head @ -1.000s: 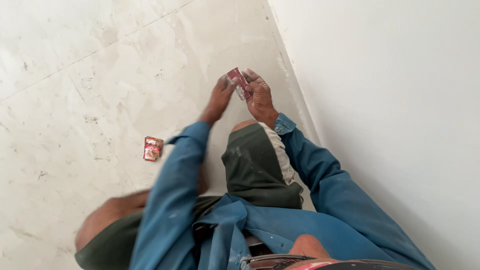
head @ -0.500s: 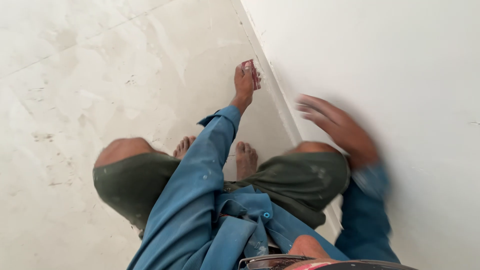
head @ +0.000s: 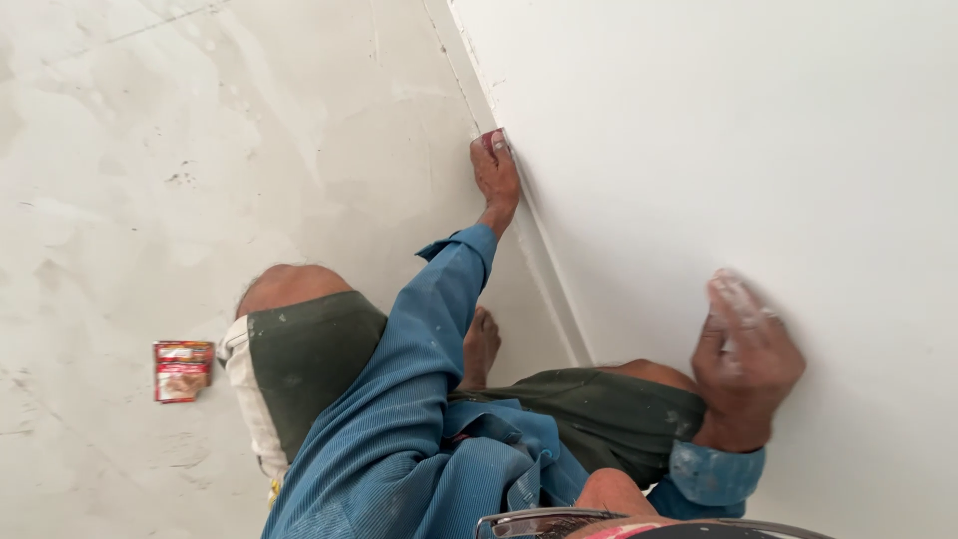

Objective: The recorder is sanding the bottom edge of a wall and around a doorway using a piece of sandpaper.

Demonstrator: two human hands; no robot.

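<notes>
Two bare hands are at work along the white wall (head: pixel 718 130), where it meets the pale, dusty floor (head: pixel 200 130). We see the left hand (head: pixel 496 172) stretched far forward, out of a blue work-shirt sleeve (head: pixel 419 339), down at the foot of the wall. Its fingers are curled shut around a small reddish piece (head: pixel 493 142), which we cannot make out well; only a bit of it shows at the fingertips, pressed right at the seam between wall and floor. The right hand (head: pixel 743 364) is higher and nearer to us, laid against the face of the wall. It is smeared with white dust and somewhat blurred; its fingers look loosely spread and bent, and we see nothing held in it. Whether the palm itself touches the wall we cannot tell.

We see the person crouching close to the wall in dark green shorts (head: pixel 309 359), one knee out over the open floor, the other toward the wall, and a bare foot (head: pixel 481 344) set on the floor between them, near the seam. A small flat red packet (head: pixel 183 370) lies on the floor toward its left edge, just beside the outer knee and well apart from both hands.
</notes>
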